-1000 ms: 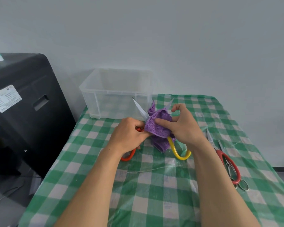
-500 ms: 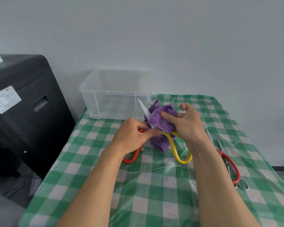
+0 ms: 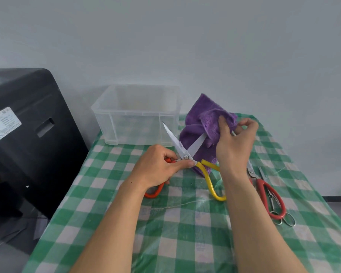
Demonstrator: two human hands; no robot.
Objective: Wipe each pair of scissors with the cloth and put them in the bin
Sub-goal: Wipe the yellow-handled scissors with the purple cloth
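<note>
The left hand (image 3: 158, 168) grips the scissors (image 3: 186, 157) at the orange handle, so that the blades stand apart. The right hand (image 3: 234, 144) pinches the cloth (image 3: 193, 125) round one blade, probably to wipe it, just before the bin (image 3: 136, 115).

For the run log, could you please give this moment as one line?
phase: wiping | left hand: grips yellow-orange scissors | right hand: pinches cloth round one blade | red scissors: on table
</note>
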